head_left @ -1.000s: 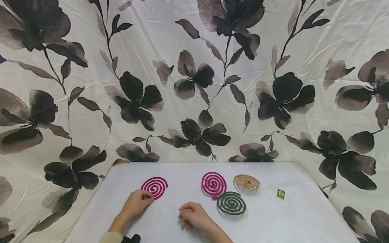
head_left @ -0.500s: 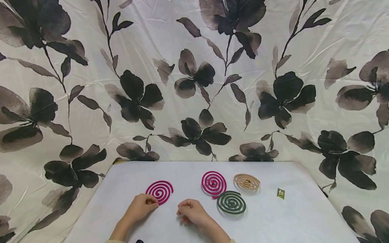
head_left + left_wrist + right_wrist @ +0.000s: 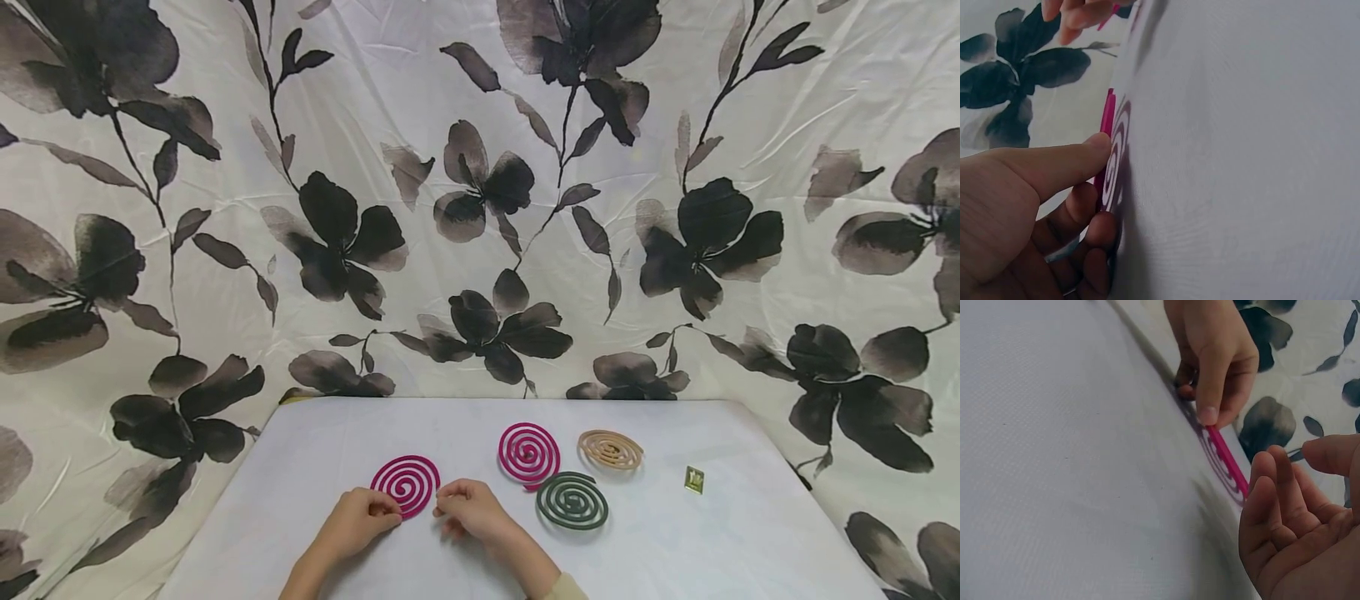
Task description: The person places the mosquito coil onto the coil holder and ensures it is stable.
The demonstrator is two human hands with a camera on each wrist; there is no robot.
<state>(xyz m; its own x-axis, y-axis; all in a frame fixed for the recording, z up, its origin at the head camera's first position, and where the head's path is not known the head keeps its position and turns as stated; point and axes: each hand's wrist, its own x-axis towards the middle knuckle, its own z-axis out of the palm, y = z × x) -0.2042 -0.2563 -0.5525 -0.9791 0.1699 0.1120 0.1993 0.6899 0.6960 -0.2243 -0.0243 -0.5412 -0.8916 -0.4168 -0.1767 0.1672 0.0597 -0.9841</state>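
My left hand (image 3: 358, 527) pinches the lower left edge of a magenta mosquito coil (image 3: 405, 489) between thumb and fingers. Seen from the left wrist, the coil (image 3: 1107, 115) is nearly edge-on, with its spiral shadow on the white surface beside it. My right hand (image 3: 478, 515) is at the coil's right rim in the head view, fingers loosely bent. From the right wrist, its thumb (image 3: 1332, 454) stands apart from the other fingers, with nothing between them; the coil's far end (image 3: 1244, 487) is close to those fingers.
On the white table (image 3: 315, 433), a second magenta coil (image 3: 528, 454) touches or overlaps a dark green coil (image 3: 572, 501). A tan coil (image 3: 611, 450) lies behind to the right, and a small green-gold square (image 3: 694, 480) farther right. A floral cloth (image 3: 420, 358) hangs behind.
My left hand has moved right and toward me, bringing the magenta coil up to my right hand. The right hand has shifted slightly; the other coils lie as before.
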